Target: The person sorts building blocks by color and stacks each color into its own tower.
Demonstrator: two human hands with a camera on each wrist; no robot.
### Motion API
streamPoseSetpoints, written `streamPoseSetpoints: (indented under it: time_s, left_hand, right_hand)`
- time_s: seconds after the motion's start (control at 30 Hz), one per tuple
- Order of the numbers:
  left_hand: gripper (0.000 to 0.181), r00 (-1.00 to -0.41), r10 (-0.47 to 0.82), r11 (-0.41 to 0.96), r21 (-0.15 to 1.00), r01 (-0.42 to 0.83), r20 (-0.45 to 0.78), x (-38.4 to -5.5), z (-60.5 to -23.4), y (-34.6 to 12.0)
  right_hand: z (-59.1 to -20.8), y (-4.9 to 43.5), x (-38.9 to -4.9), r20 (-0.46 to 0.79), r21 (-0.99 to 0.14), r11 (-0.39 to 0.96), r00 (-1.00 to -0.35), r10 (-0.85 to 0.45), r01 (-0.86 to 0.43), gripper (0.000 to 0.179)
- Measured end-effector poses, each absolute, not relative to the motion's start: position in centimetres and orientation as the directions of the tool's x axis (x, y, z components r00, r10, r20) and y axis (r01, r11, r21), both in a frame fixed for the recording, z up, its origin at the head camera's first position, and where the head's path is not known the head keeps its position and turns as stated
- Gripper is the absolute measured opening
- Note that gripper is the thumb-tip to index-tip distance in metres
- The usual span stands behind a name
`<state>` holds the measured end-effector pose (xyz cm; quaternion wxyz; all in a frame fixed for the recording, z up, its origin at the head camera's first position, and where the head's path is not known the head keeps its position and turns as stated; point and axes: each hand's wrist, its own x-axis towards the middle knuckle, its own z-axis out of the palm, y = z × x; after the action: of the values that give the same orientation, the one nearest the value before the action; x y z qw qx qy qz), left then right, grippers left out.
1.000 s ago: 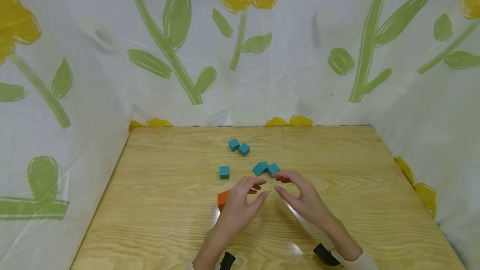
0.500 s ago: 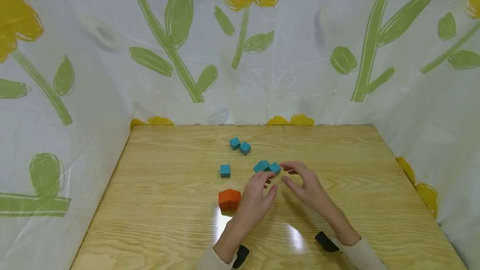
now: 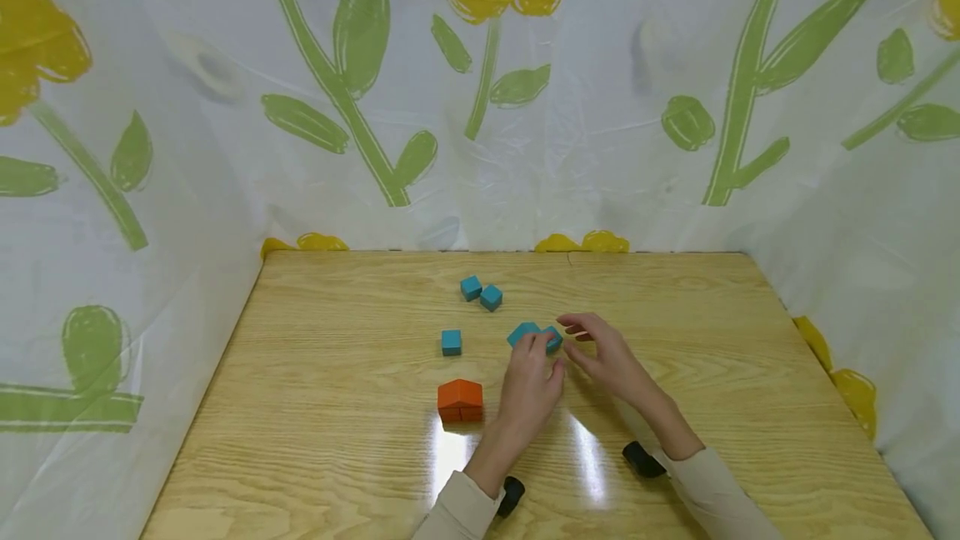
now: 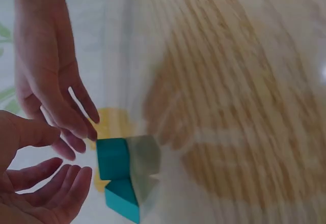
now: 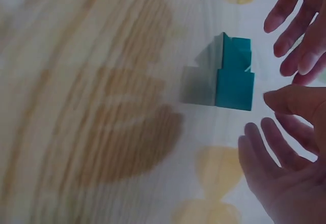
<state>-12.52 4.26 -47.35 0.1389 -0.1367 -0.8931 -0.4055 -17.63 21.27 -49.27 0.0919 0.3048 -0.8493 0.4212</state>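
My left hand [image 3: 528, 386] hovers close to two touching blue blocks, its fingers loosely bent and holding nothing. One of these is a cube [image 4: 113, 159]; the other, a wedge-shaped block [image 4: 123, 201], sits against its side. In the head view the left fingertips partly cover both. To the right of the cube is my right hand [image 3: 613, 363], thumb and fingers spread apart around air. The right wrist view has the cube [image 5: 235, 90] beside the right thumb tip, with the wedge [image 5: 229, 53] behind it. Both hands face each other, fingertips a short way apart.
Left of my left hand stands a small orange block group [image 3: 460, 398] with a peaked top. A single blue cube [image 3: 451, 342] lies beyond it, and two more blue cubes [image 3: 481, 293] sit farther back. Flower-printed cloth [image 3: 600, 148] surrounds the wooden table [image 3: 315, 407].
My left hand has moved right and away from me to the blue pair, uncovering the orange blocks. My right hand has shifted slightly farther away. The blocks stay in place.
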Motion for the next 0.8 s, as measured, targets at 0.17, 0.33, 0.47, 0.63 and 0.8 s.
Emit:
streamPoseSetpoints:
  time_s: [0.17,0.33,0.47,0.63,0.8]
  left_hand:
    - [0.033,-0.935,0.097,0.685,0.659,0.312,0.342,-13.3,-47.9,4.8]
    - [0.031,-0.948,0.072,0.716,0.646,0.265,0.31,-14.1,-48.3,5.1]
    - [0.029,-0.959,0.084,0.725,0.643,0.245,0.271,-14.5,-48.5,5.2]
    - [0.025,-0.952,0.104,0.735,0.623,0.268,0.287,-14.9,-48.7,5.3]
    - [0.024,-0.948,0.118,0.737,0.614,0.283,0.296,-15.1,-49.0,5.3]
  right_hand:
    - [-50.0,21.1,-18.4,0.361,-0.679,0.463,-0.807,-0.466,-0.571,0.043]
    - [-50.5,20.8,-19.0,0.33,-0.686,0.456,-0.802,-0.498,-0.566,0.039]
    - [-50.5,20.8,-19.1,0.301,-0.702,0.452,-0.805,-0.511,-0.55,0.036]
    - [-50.0,20.8,-19.2,0.27,-0.721,0.451,-0.813,-0.516,-0.526,0.034]
    - [-49.6,20.9,-19.1,0.2,-0.751,0.465,-0.833,-0.515,-0.468,0.028]
